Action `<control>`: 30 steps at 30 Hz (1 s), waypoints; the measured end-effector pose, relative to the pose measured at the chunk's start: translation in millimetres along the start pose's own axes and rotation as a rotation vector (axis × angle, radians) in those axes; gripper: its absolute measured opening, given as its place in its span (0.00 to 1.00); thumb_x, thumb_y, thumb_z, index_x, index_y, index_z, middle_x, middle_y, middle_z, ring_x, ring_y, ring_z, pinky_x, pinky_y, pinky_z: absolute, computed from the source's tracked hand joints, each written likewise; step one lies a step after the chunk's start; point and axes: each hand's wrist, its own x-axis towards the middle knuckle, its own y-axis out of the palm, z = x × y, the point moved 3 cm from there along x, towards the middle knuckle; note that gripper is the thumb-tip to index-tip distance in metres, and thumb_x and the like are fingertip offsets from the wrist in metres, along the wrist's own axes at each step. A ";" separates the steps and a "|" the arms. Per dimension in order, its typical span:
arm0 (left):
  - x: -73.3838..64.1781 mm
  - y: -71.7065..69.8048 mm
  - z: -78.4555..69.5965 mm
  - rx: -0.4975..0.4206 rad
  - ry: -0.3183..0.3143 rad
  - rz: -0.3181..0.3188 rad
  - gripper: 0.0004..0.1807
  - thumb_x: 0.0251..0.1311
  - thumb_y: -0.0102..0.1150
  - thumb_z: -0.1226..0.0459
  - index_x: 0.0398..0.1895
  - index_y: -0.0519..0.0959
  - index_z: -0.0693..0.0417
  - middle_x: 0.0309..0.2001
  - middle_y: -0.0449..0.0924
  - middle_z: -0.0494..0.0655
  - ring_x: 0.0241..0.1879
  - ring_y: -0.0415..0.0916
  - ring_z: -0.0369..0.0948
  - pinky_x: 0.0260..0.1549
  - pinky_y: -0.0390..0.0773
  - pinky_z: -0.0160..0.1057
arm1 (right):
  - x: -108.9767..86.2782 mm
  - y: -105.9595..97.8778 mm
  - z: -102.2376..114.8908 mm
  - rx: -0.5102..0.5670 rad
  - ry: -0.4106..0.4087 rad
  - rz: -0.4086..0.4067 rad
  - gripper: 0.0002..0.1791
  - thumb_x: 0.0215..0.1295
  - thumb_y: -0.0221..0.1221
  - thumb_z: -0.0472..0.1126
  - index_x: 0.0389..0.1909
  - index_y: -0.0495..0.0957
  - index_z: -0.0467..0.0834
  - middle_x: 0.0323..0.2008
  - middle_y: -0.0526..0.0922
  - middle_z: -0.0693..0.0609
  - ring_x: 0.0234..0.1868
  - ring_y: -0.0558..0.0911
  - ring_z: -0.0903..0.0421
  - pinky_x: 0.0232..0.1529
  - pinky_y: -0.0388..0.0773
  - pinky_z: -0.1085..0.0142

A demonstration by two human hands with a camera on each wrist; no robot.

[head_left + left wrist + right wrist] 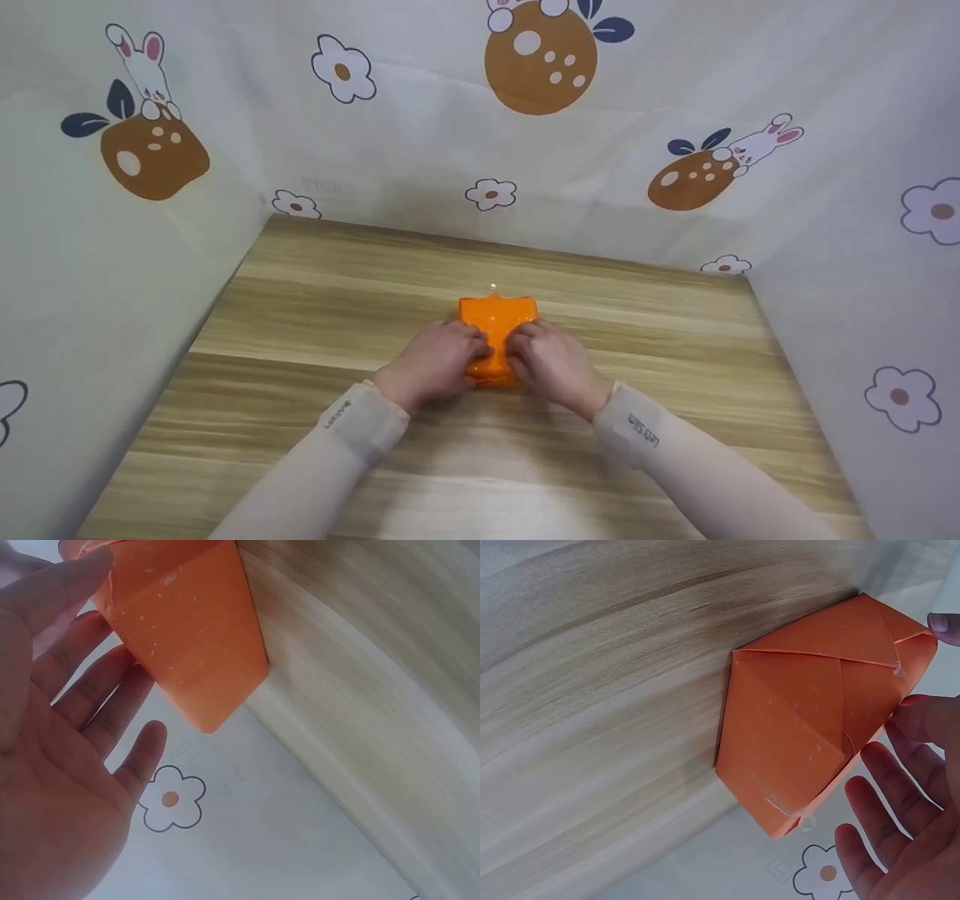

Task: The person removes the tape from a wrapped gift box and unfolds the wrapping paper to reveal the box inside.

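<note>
A parcel wrapped in glossy orange paper (496, 309) lies on the wooden table, in the middle of the head view. My left hand (444, 358) grips its left side, the thumb laid over the paper at the near edge in the left wrist view. From the right side, my right hand (551, 364) holds the parcel, with thumb and index finger at its upper edge and the other fingers spread loosely alongside. One end of the parcel (795, 712) shows folded triangular flaps in the right wrist view. Both hands hide part of the top.
Light wood-grain table (300, 300) spreads around the parcel. Pale cloth walls (420, 150) with rabbits, fruit and flowers rise at the back and both sides. A small shiny bit (493, 286) shows just behind the parcel.
</note>
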 end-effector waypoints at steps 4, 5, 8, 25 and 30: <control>1.5 -2.4 -0.9 0.020 0.013 -0.021 0.20 0.53 0.72 0.61 0.52 0.85 0.49 0.53 0.81 0.48 0.54 0.76 0.49 0.58 0.70 0.51 | 1.9 0.4 -1.3 -0.060 -0.014 -0.015 0.04 0.62 0.61 0.38 0.33 0.83 0.42 0.37 0.82 0.50 0.37 0.80 0.52 0.40 0.80 0.61; 2.2 -2.8 -1.7 0.023 0.013 -0.018 0.21 0.53 0.72 0.61 0.52 0.85 0.49 0.54 0.81 0.48 0.55 0.76 0.49 0.59 0.69 0.52 | 1.9 0.5 -2.0 -0.084 -0.019 -0.016 0.05 0.62 0.61 0.38 0.33 0.82 0.41 0.37 0.82 0.49 0.36 0.80 0.52 0.38 0.80 0.61; 4.0 -1.3 -3.5 0.014 -0.003 0.013 0.22 0.55 0.70 0.60 0.55 0.83 0.49 0.57 0.80 0.48 0.58 0.74 0.48 0.64 0.65 0.53 | 0.8 0.6 -3.2 -0.137 -0.038 -0.013 0.07 0.63 0.61 0.39 0.36 0.82 0.38 0.38 0.82 0.47 0.34 0.81 0.52 0.34 0.81 0.62; -3.2 3.0 0.3 -0.010 -0.039 0.023 0.22 0.56 0.70 0.60 0.55 0.83 0.49 0.59 0.78 0.48 0.60 0.73 0.48 0.66 0.63 0.54 | -8.3 1.3 -1.6 -0.013 -0.104 0.041 0.11 0.65 0.65 0.39 0.46 0.87 0.43 0.46 0.84 0.49 0.46 0.82 0.52 0.50 0.80 0.56; -3.2 2.6 0.4 -0.003 -0.031 0.027 0.22 0.55 0.70 0.60 0.55 0.83 0.48 0.59 0.79 0.47 0.60 0.73 0.48 0.65 0.63 0.53 | -7.1 -0.5 0.1 -0.046 -0.100 0.005 0.05 0.62 0.65 0.39 0.36 0.88 0.45 0.36 0.84 0.52 0.37 0.82 0.54 0.41 0.81 0.59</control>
